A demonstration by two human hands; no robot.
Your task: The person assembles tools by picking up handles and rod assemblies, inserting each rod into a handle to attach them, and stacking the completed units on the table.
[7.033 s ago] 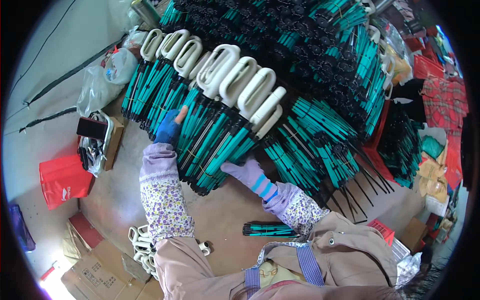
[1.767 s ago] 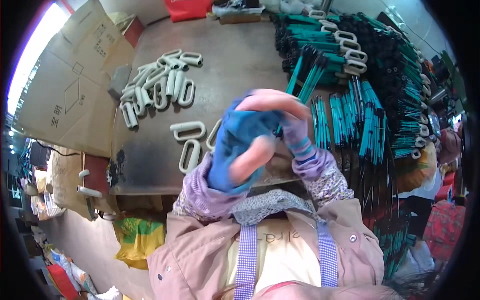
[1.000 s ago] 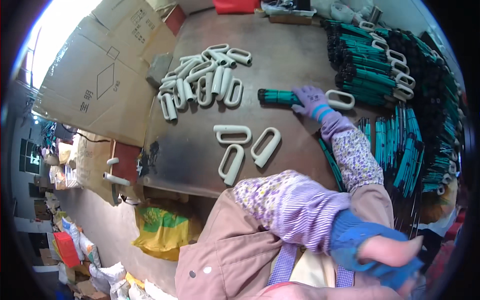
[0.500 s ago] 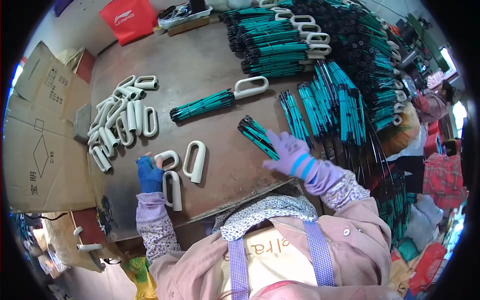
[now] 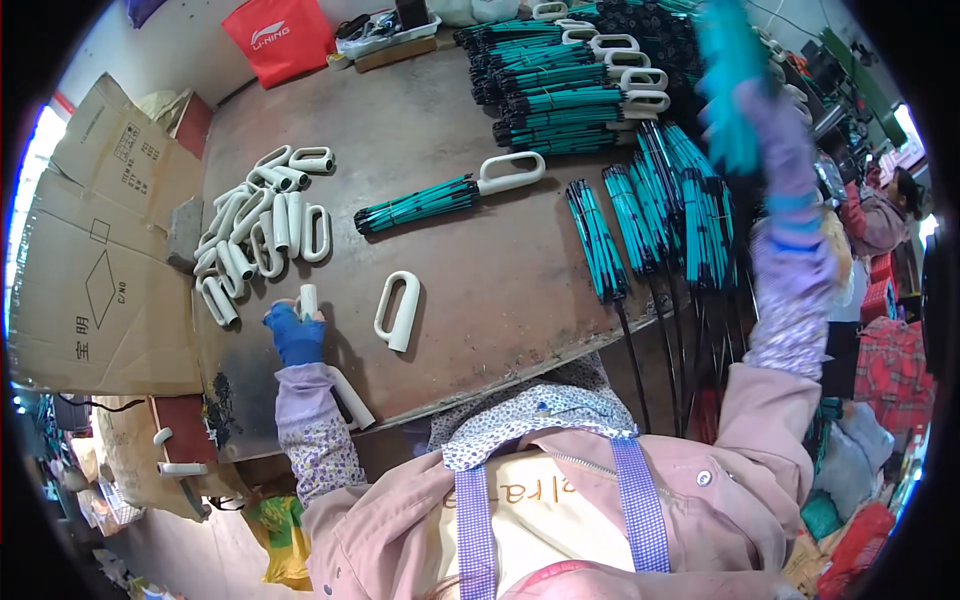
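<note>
My left hand (image 5: 295, 335), in a blue glove, is closed on a white loop handle (image 5: 308, 298) lying on the brown table (image 5: 500, 300) near its front left edge. Another white handle (image 5: 397, 311) lies just to its right. My right hand (image 5: 775, 125), in a purple glove, is raised high at the upper right and holds a blurred bundle of teal rods (image 5: 727, 75). In the table's middle lies a teal bundle fitted with a white handle (image 5: 450, 196).
A heap of white handles (image 5: 255, 235) lies at the left of the table. Teal rod bundles (image 5: 600, 240) fan out on the right, and handled bundles (image 5: 570, 80) are stacked at the back. Cardboard boxes (image 5: 90, 250) stand left, a red bag (image 5: 280, 35) at the back, another person (image 5: 880, 210) far right.
My right hand has left the tabletop and swung up to the right with a teal bundle. My left hand stays on the white handle at the front left.
</note>
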